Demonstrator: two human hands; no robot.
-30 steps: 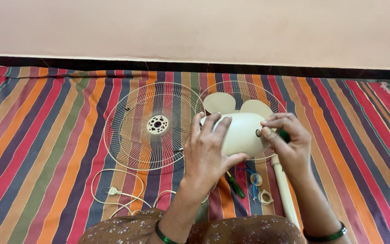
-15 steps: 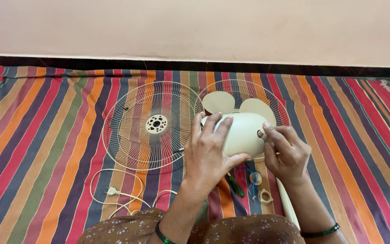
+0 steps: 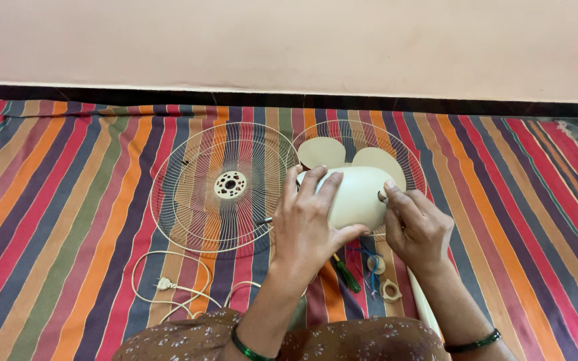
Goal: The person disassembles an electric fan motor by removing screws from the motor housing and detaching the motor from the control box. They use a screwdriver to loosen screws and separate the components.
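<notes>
Since a second ago, the right hand (image 3: 417,227) is sitting lower and closer against the cream motor housing (image 3: 359,197), and the green tool handle that was showing between its fingers is no longer visible. Its fingers are now curling shut near a small knob (image 3: 382,196) on the housing's right end; whether they are gripping the knob or something hidden inside the palm I cannot tell. Judging by this, the work is shifting from the tool to finger work at that knob. The left hand (image 3: 309,224) is staying spread over the housing's left side, fingers pressing down and bracing it.

That housing is resting over a wire fan guard (image 3: 406,164) with cream blades (image 3: 322,152) showing behind it, on the striped floor mat (image 3: 68,200). A second guard (image 3: 225,187) is lying just beside it on the left. A green screwdriver (image 3: 346,273), coloured wires (image 3: 368,257) and two small rings (image 3: 389,289) are crowding the space under the wrists, with a cream tube (image 3: 421,302) beneath the right forearm. A power cord and plug (image 3: 164,284) are lying near the left knee. Open mat is stretching far left and far right; the wall (image 3: 289,40) is closing off the far edge.
</notes>
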